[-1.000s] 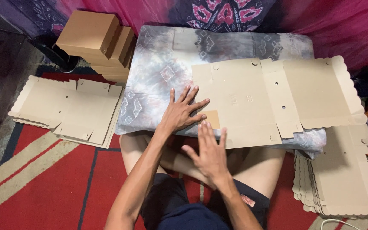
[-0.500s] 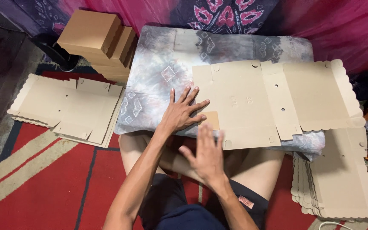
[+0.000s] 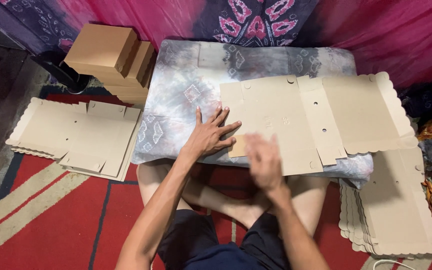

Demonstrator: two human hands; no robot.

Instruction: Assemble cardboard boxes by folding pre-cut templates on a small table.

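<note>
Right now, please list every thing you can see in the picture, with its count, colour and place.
flat box blank: one, tan, spread on the cushion
cushion: one, grey tie-dye, in front of the person
left stack of blanks: several, tan, on the floor left of the cushion
right stack of blanks: several, tan, on the floor at the right
folded boxes: a few, tan, stacked at the upper left
rug: one, red with pale stripes, under the person
cloth backdrop: pink and purple, behind the cushion
left hand: flat, fingers spread, pressing the blank's left edge
right hand: blurred, over the blank's near edge
</note>
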